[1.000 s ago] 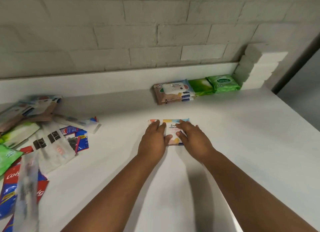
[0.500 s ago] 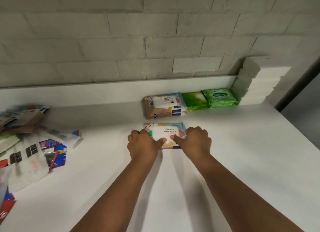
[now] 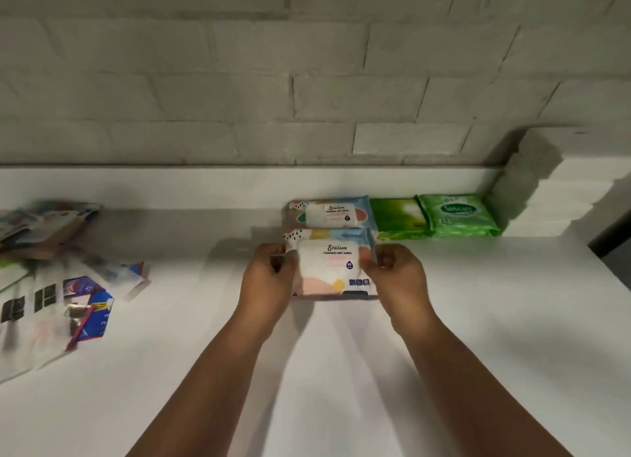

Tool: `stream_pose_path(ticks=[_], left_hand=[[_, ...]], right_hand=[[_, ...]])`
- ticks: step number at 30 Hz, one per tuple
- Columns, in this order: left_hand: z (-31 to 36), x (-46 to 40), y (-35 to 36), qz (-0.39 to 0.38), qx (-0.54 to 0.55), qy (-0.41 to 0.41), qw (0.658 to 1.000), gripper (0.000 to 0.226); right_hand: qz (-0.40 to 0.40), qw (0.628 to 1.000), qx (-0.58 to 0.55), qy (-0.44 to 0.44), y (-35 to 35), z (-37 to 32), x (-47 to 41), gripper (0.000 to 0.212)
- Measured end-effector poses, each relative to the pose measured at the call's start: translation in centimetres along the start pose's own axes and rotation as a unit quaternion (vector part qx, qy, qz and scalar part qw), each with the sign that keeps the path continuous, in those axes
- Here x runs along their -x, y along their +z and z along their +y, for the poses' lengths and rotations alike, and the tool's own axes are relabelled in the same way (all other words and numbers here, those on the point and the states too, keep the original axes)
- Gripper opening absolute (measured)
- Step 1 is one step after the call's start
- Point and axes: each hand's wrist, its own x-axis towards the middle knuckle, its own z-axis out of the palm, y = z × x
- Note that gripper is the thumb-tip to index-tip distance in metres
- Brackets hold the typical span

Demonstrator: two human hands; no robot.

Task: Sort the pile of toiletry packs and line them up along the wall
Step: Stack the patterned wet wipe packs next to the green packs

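A pastel wet-wipes pack (image 3: 329, 262) is held between both hands just above the white counter (image 3: 478, 320), its far edge close to a matching stack of wipes packs (image 3: 329, 213) by the wall. My left hand (image 3: 269, 279) grips its left end and my right hand (image 3: 397, 275) grips its right end. Right of the stack, two green wipes packs (image 3: 396, 217) (image 3: 456, 214) lie in a row along the wall. The unsorted pile of toiletry packs (image 3: 68, 285) spreads over the counter's left side, blurred.
A grey brick wall (image 3: 307, 80) with a white ledge runs behind the counter. Stepped white blocks (image 3: 560, 190) fill the back right corner. The counter's right edge drops off at a dark gap (image 3: 614, 238).
Both hands have carried the pastel pack away from me toward the wall, now gripping its ends instead of lying over it. The view has shifted right, pushing the pile leftward.
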Motion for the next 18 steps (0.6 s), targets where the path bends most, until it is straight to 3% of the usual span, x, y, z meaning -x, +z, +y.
stream_pose_path(ticks=[11,18], left_hand=[[4.0,-8.9,3.5,0.063,0.015,0.002,0.998,0.036],[2.6,-10.6,4.1,0.082,-0.035,-0.001,0.996,0.022]], right_hand=[[0.037,0.985,0.145,-0.091,2.0,-2.6,-10.0,0.027],[0.036,0.959,0.23,-0.163,2.8,-1.9,-11.4,0.019]])
